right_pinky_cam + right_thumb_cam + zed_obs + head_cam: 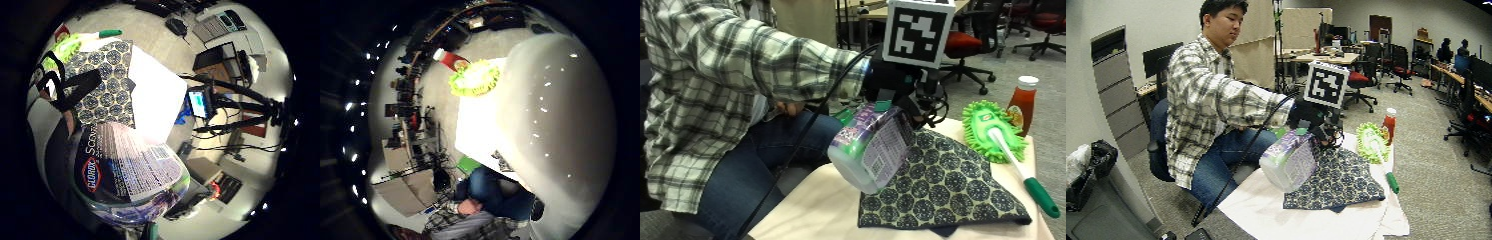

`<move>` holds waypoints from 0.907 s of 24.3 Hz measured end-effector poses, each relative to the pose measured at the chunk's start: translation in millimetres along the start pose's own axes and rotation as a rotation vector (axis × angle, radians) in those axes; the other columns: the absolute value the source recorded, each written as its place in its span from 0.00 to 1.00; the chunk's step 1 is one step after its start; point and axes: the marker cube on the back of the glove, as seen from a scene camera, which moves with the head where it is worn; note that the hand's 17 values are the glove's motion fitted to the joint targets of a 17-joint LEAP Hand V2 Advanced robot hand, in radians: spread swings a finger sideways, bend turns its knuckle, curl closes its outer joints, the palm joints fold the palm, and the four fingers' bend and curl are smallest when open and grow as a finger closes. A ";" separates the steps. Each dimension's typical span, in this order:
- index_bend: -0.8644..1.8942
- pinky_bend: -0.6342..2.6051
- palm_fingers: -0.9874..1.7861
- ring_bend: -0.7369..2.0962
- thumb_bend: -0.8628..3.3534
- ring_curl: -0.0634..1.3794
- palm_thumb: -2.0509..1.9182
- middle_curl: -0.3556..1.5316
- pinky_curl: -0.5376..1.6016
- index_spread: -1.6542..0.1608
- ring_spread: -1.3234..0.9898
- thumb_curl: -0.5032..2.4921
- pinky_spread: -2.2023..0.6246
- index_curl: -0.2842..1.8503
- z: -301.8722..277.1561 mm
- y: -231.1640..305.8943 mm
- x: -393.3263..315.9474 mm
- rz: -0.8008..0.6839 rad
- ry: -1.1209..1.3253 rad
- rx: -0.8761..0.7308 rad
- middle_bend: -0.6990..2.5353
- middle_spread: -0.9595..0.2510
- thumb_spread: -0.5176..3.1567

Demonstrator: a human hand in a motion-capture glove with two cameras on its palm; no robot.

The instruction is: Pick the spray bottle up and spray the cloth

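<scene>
A spray bottle (869, 145) with a purple and green label hangs tilted above the table, base down toward the near edge. My gloved right hand (891, 82) grips it at the neck, just under the green trigger. Below and beside the bottle lies a dark patterned cloth (946, 185) on the white-covered table (813, 212). In the little finger side palm view the bottle's label (130, 170) sits close to the palm, with the cloth (105, 85) beyond it. The bottle's pale body (560, 115) fills much of the thumb side palm view. The nozzle is hidden behind the hand.
A green fluffy duster (989, 127) with a white and green handle (1026, 182) lies along the table's far side, next to the cloth. A red sauce bottle (1023, 102) stands at the far corner. The person's bare hand rests at their lap. Office chairs stand behind.
</scene>
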 end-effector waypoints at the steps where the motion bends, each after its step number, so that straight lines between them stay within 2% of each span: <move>1: 0.43 0.29 0.83 0.48 0.20 0.37 0.78 0.46 0.44 0.78 0.48 0.42 0.72 0.40 -4.0 2.8 1.1 -0.010 -0.070 0.026 0.39 0.65 0.14; 7: 0.42 0.29 0.83 0.48 0.20 0.37 0.78 0.46 0.44 0.78 0.48 0.42 0.72 0.40 -22.6 20.2 -1.2 -0.076 -0.441 0.182 0.39 0.65 0.14; 22: 0.42 0.29 0.83 0.48 0.20 0.37 0.78 0.46 0.44 0.78 0.48 0.42 0.72 0.40 -56.8 55.9 -1.9 -0.183 -0.950 0.558 0.39 0.66 0.14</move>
